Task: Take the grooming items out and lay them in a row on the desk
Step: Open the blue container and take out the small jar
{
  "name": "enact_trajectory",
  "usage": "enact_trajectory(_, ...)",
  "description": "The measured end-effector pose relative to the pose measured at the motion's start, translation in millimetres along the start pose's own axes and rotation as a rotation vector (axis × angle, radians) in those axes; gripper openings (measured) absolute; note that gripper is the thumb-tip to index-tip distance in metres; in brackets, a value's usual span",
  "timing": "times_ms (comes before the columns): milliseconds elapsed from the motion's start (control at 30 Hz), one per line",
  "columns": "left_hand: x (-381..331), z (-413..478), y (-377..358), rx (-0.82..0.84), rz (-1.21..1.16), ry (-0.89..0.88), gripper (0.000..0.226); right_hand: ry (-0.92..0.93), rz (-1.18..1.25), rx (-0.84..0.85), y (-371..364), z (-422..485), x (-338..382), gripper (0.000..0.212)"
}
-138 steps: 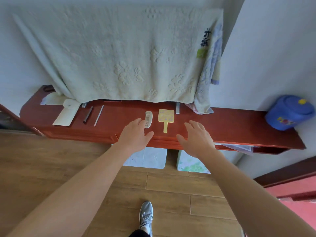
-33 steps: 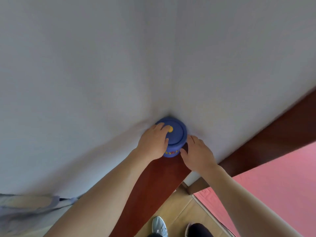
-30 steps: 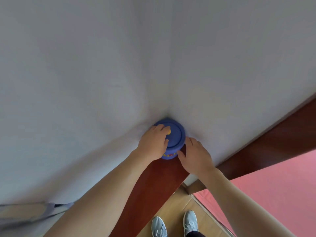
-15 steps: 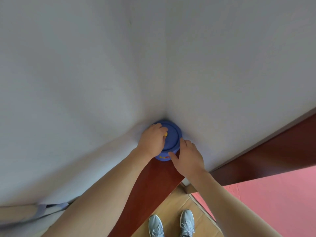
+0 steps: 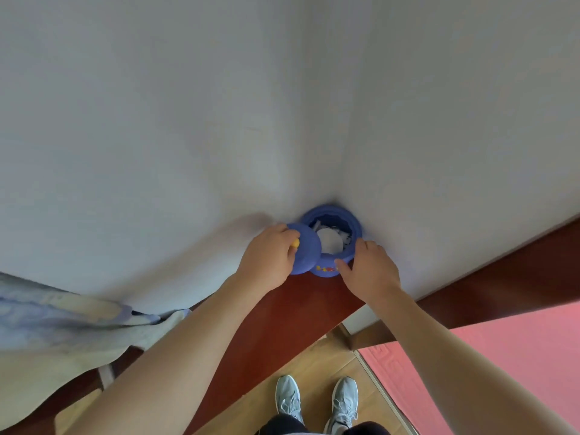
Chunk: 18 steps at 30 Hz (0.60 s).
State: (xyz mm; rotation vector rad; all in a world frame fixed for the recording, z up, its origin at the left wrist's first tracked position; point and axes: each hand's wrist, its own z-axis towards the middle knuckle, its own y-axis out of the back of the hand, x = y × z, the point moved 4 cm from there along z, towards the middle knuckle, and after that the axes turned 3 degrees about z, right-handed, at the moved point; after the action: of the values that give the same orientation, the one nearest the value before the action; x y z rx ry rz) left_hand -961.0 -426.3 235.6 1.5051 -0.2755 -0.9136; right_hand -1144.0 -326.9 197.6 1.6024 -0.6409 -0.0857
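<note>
A: Quick one. Where's the task's thing?

B: Round blue plastic jar [image 5: 324,271] with coloured letters on its front. It stands on the dark red-brown wooden tabletop [image 5: 292,315], pushed right into the corner of the white walls [image 5: 188,120].

A: Lid?

B: Off. The domed blue plastic lid [image 5: 309,252] is tilted and held just left of the jar's mouth, overlapping its left edge. It has a small yellow knob [image 5: 295,243].

A: Left hand?

B: Left hand [image 5: 270,257] has its grip clenched on the lid, fingers curled over the top at the knob.

A: Right?

B: Right hand [image 5: 370,270] is grasping the jar, fingers on the right side of the rim and thumb on the front wall.

A: Anything inside?

B: A pale round white item [image 5: 329,241] fills most of the opening, with more light pieces behind it. Can't tell what they are.

A: Rest of the frame?

B: A cream and blue patterned towel [image 5: 62,328] lies on the tabletop at far left. Below are grey lace-up sneakers [image 5: 288,400] on a light wooden plank floor [image 5: 314,365], and a pink mat [image 5: 502,356] at the right.
</note>
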Motion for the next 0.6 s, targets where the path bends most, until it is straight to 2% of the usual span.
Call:
enact_trajectory(267, 42.3, -50.0, -43.8, 0.090, 0.068, 0.220, 0.013, 0.001, -0.020, -0.004, 2.1, -0.4, 1.6, 0.062)
enact_trajectory(600, 52.0, -35.4, -100.6, 0.205, 0.032, 0.309, 0.017, -0.024, -0.003, -0.010, -1.4, 2.8, -1.1, 0.067)
